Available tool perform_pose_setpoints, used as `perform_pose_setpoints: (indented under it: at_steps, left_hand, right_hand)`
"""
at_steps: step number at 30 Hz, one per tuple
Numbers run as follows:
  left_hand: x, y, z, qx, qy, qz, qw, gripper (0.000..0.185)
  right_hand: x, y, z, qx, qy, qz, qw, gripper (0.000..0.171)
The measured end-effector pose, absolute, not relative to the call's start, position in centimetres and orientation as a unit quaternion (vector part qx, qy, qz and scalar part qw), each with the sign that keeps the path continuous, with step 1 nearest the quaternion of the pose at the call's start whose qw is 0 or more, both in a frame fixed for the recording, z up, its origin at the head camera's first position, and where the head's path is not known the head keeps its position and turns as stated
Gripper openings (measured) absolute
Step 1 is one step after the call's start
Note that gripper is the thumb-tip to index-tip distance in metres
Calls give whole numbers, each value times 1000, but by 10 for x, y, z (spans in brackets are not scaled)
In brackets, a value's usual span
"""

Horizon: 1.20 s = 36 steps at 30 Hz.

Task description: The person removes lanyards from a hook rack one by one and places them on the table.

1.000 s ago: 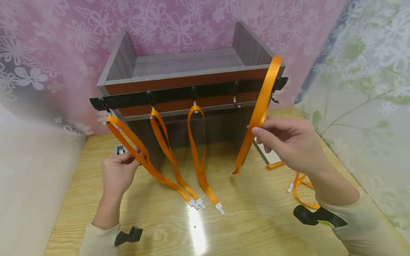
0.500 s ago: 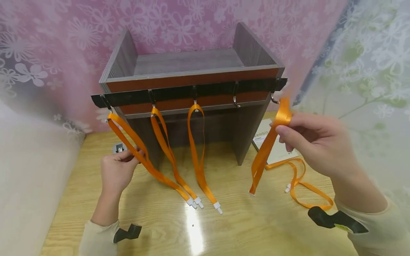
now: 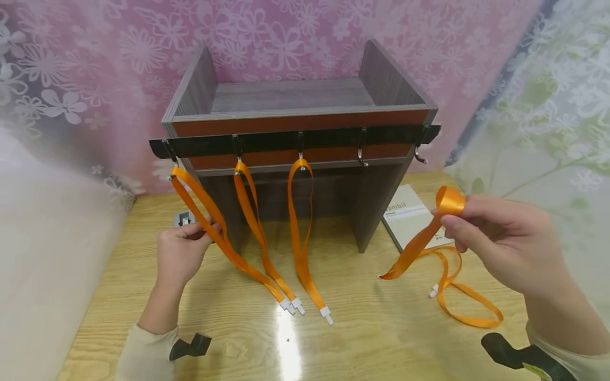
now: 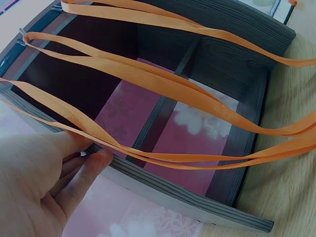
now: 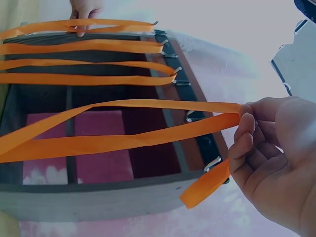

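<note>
Now right hand pinching orange ribbon trailing down-left, left hand gripping slanted hanging ribbon.

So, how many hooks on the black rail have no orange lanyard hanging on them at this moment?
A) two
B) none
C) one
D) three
A: on the black rail the three left hooks each carry an orange lanyard, while the fourth hook and the fifth hook at the right end hang bare; the right hand pinches another lanyard away from the rail.
</note>
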State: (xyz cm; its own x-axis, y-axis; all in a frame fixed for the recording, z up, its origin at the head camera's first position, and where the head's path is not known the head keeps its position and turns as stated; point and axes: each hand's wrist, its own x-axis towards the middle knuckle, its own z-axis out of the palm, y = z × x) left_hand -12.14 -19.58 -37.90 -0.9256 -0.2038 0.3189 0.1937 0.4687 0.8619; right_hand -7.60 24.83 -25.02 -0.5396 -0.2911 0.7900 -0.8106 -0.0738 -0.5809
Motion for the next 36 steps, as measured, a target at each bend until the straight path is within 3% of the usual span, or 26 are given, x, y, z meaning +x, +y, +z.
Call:
perform_pose_setpoints:
  at_steps: [6, 16, 32, 36]
  left_hand:
    - [-122, -196, -378, -4, -837, -512, 196, 20]
    - [-122, -196, -376, 2, -842, -499, 206, 19]
    - [-117, -194, -380, -23, -860, -458, 225, 17]
    - [-118, -193, -378, -12, -854, -472, 218, 19]
  right_hand:
    - [-77, 258, -257, 425, -667, 571, 218, 2]
    - [-80, 275, -278, 382, -715, 542, 222, 7]
    - [-62, 283, -316, 289, -822, 443, 212, 27]
    - [-63, 283, -321, 262, -848, 421, 187, 31]
